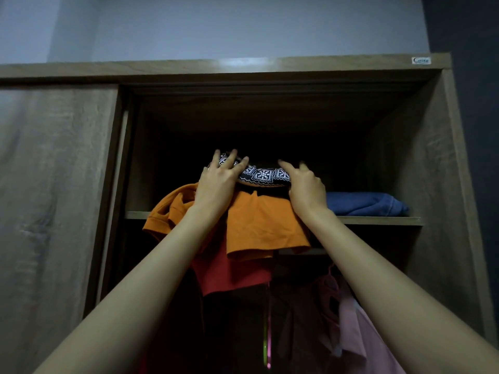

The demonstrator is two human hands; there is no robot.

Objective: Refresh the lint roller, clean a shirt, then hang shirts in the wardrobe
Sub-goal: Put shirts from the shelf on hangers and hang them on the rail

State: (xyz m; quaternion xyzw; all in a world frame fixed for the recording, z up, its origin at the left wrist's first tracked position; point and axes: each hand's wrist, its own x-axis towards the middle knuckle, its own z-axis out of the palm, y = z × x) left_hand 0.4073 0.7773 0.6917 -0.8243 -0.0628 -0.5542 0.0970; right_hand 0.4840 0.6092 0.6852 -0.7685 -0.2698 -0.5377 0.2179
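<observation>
Both my arms reach up to the top shelf (378, 220) of an open wooden wardrobe (432, 163). My left hand (220, 182) lies with spread, straight fingers on a black-and-white patterned garment (266, 175) at the top of a pile. My right hand (306, 186) touches the right end of that same garment, fingers extended forward. Under it lies an orange shirt (259, 225) that hangs over the shelf edge, and a red shirt (235, 271) hangs below the orange one. No lint roller is in view.
A folded blue garment (367, 204) lies on the shelf right of the pile. Below the shelf hang pink clothes (351, 327) on hangers in the dark. The sliding door (54, 184) covers the wardrobe's left half. The shelf back is too dark to see.
</observation>
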